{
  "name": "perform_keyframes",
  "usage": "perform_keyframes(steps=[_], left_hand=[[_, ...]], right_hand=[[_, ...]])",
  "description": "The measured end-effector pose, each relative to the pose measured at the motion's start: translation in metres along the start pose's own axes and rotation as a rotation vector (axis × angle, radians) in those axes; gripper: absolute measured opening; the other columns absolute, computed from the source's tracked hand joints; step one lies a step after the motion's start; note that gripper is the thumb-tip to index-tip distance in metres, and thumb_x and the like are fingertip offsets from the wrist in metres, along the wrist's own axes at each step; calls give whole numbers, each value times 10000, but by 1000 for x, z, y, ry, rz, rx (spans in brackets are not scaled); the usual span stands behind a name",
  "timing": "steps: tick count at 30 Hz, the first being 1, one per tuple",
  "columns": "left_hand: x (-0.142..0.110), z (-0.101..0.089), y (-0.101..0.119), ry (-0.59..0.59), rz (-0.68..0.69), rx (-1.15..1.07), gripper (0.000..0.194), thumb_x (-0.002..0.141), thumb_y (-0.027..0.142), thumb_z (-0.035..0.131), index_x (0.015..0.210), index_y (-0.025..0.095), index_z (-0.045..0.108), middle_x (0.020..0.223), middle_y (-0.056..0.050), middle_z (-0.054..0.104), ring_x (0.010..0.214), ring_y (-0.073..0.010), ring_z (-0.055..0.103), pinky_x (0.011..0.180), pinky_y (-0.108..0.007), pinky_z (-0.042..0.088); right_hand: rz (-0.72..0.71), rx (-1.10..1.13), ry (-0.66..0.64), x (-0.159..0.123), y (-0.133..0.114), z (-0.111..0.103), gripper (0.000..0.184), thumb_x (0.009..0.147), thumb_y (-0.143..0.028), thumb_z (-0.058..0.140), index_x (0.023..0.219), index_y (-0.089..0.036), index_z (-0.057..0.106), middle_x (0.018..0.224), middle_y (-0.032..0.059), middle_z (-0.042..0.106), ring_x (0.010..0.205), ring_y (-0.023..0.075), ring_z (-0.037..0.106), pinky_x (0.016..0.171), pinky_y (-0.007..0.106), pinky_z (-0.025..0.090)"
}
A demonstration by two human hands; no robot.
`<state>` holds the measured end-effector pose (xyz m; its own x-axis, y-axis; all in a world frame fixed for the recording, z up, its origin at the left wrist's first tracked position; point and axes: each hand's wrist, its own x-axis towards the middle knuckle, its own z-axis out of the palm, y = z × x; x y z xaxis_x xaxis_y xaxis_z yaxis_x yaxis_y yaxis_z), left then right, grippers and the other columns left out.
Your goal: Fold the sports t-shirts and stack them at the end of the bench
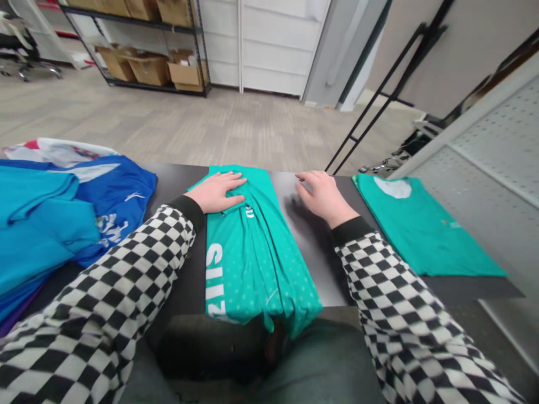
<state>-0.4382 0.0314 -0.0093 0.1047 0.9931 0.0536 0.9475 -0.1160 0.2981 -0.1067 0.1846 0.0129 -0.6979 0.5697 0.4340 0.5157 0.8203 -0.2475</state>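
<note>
- The teal shirt (256,247) lies lengthwise on the dark table (305,241), gathered into creases, its lower end hanging over the near edge; white letters run down its left side.
- On the shirt's far part rests the left hand (219,192), open and palm down, fingers spread, covering some of the print.
- Just right of the shirt, over bare table, is the right hand (320,196), empty, fingers loosely bent and parted from the thumb; whether it touches the tabletop I cannot tell.
- Further right of the shirt lies a folded green garment (433,227), with the right forearm crossing between the two.
- Left of the shirt, bright blue cloth (42,224) overlaps a darker blue jersey (126,193); the left forearm passes in front of this pile and hides part of it.
- Beyond the shirt, across the floor, stand a black shelf (138,21) holding cardboard boxes (149,68) and, beside it, a white cabinet (278,45).
- Beyond and right of the shirt, a black metal stand (391,96) rises near a perforated panel (484,146).
</note>
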Motion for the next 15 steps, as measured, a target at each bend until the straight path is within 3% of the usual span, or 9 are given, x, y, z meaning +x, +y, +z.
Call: perform_keyframes(steps=[2,5,8,10,12,15], left_hand=[[1,-3,-2,59,-2,-34,797,1048,636,515,1713,196,518,1819,-125,431,1719,-324,336,1415,-583,185],[-4,-7,8,248,-6,-47,632,1071,493,467,1591,178,638,1687,-131,610,1634,-313,470,1411,-610,175],[-23,-9,35,391,47,-35,529,1065,395,459,1449,159,736,1486,-163,743,1482,-317,609,1346,-567,322],[-47,-6,60,353,142,-28,465,1059,387,492,1339,174,797,1355,-171,789,1371,-329,670,1266,-551,415],[-80,1,82,233,241,-33,426,1061,425,530,1267,208,833,1286,-161,807,1288,-328,704,1214,-539,461],[-139,12,100,64,305,-43,514,1044,560,608,1411,251,791,1492,-157,739,1397,-336,664,1257,-533,446]], right_hand=[[45,44,64,-16,-19,-11,337,1094,-360,567,1328,-221,765,1280,154,794,1247,389,668,1120,564,483],[110,95,115,-59,-67,-24,262,1100,-328,554,1217,-252,776,1196,137,806,1166,364,694,1070,524,510],[91,137,-3,-112,-121,-31,173,1097,-321,598,1117,-281,765,1117,103,813,1090,335,713,1003,498,503],[103,167,-111,-141,-149,-31,110,1083,-327,649,1078,-295,754,1066,77,812,1043,314,721,958,479,500],[148,173,-175,-159,-166,-29,59,1055,-338,708,1030,-300,745,1035,69,800,1012,305,718,917,462,504],[206,166,-182,-172,-172,-25,77,1010,-355,785,1000,-295,738,1050,70,777,1023,307,705,910,452,512]])
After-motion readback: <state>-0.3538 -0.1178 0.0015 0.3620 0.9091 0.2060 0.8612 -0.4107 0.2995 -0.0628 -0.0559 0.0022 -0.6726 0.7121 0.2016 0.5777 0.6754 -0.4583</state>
